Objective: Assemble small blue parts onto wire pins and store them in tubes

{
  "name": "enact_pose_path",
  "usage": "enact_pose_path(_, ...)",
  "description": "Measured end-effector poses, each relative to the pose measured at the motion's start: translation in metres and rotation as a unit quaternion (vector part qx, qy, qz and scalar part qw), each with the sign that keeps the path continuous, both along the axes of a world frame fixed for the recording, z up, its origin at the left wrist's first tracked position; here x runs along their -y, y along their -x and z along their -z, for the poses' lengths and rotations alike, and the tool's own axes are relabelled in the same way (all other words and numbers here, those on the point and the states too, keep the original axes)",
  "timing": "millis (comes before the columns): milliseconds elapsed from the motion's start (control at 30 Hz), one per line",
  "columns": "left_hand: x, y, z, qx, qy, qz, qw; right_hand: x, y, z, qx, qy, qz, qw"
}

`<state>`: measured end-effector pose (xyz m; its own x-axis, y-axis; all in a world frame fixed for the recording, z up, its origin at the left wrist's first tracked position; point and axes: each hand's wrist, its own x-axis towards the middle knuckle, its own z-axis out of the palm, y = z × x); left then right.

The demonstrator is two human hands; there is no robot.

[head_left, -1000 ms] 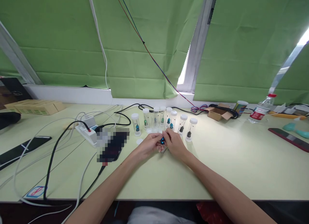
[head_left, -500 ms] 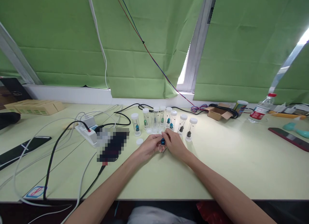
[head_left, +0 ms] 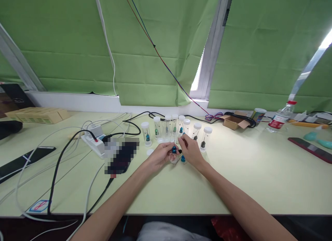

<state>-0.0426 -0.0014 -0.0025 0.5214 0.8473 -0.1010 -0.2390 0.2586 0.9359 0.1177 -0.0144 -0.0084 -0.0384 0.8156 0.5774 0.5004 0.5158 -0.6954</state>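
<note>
My left hand is closed, its thumb and fingers holding a small shiny blue piece with a thin stem rising from it. My right hand is closed right beside it, fingertips pinched above the blue piece; what they grip is too small to make out. A small black piece shows between the hands, and another blue piece sits just under my right hand. Behind the hands stand several clear tubes with white caps, each containing a small coloured piece on a thin wire. My right hand partly hides some tubes.
A loose white cap lies left of my hands. Further left are a blurred dark device, a power strip and tangled cables. To the right are an open cardboard box, a water bottle and a phone.
My right hand has shifted slightly right and up, away from my left hand. The blue piece in my left hand, the black piece and the second blue piece now show more clearly.
</note>
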Motion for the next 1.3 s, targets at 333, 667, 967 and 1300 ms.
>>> enact_pose_path(333, -0.002, 0.001, -0.003, 0.001, -0.014, -0.050, 0.999, -0.009, -0.011, 0.001, 0.119, -0.001, -0.022, 0.993)
enact_pose_path(667, 0.001, 0.000, -0.008, 0.000, 0.007, -0.079, 0.997, 0.012, -0.014, -0.019, 0.165, 0.094, -0.191, 0.963)
enact_pose_path(967, 0.001, 0.000, -0.009, 0.006, 0.015, -0.080, 0.997, 0.014, -0.013, -0.018, 0.212, 0.112, -0.228, 0.944)
enact_pose_path(1300, -0.001, 0.002, -0.004, 0.013, 0.005, -0.066, 0.998, 0.013, -0.010, -0.017, 0.253, 0.096, -0.235, 0.934)
